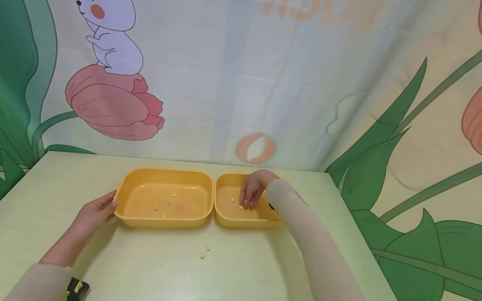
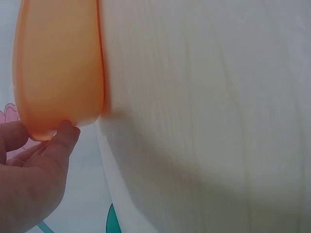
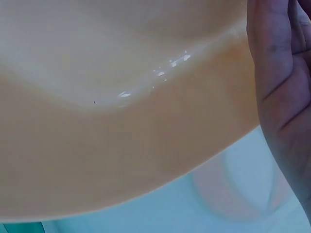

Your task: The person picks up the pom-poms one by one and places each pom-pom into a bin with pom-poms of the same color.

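Note:
Two yellow plastic trays stand side by side on the table in the head view. My left hand [image 1: 94, 211] rests against the outer left end of the larger tray [image 1: 163, 223]. The left wrist view shows its thumb [image 2: 65, 130] touching that end wall, other fingertips close to the rim. My right hand [image 1: 254, 188] reaches down into the smaller tray [image 1: 244, 223], fingers pointing at its floor. Right at its fingertips lies a small pale pellet [image 1: 241, 207], and another pellet [image 1: 232, 200] is a little left. In the right wrist view only the side of this hand shows.
Several small yellow pellets, one of them a pellet [image 1: 175, 195] near the middle, lie in the larger tray. In front of the trays, two whitish pellets [image 1: 208, 246] and a yellow pellet [image 1: 202, 256] lie on the table [image 1: 241, 276]. A printed curtain [image 1: 211, 83] hangs behind.

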Available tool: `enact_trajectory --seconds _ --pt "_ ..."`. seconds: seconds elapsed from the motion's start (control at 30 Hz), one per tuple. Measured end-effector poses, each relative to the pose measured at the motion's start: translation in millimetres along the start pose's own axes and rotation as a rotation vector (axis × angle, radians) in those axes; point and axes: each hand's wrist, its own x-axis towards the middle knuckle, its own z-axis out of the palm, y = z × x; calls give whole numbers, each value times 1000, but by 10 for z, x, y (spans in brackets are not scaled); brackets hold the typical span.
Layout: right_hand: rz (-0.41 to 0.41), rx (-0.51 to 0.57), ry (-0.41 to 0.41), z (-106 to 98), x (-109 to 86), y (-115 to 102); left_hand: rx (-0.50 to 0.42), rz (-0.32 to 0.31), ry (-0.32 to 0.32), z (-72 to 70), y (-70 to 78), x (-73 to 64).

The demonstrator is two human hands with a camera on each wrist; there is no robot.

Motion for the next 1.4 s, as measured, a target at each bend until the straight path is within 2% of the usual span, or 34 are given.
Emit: enact_trajectory --seconds 0.3,0.53,0.7,0.9,1.07,1.23,1.4 --pt "-42 -33 63 10 -197 19 -20 -10 -8 5 4 -12" --pt "-112 -115 186 76 -469 -3 -25 -18 -9 -1 1 -3" --pt "-210 -139 288 156 -666 40 -26 -21 -11 1 -12 0" --pt "-388 -46 446 356 -889 128 -34 -27 -15 -2 7 -1" --pt "-504 54 578 630 -1039 130 -37 -32 -16 1 28 -6" --pt "-595 125 630 937 -1083 108 -38 -28 -14 3 36 -6" --pt "-659 207 605 1184 -1002 91 -42 -47 -14 -3 33 -2"
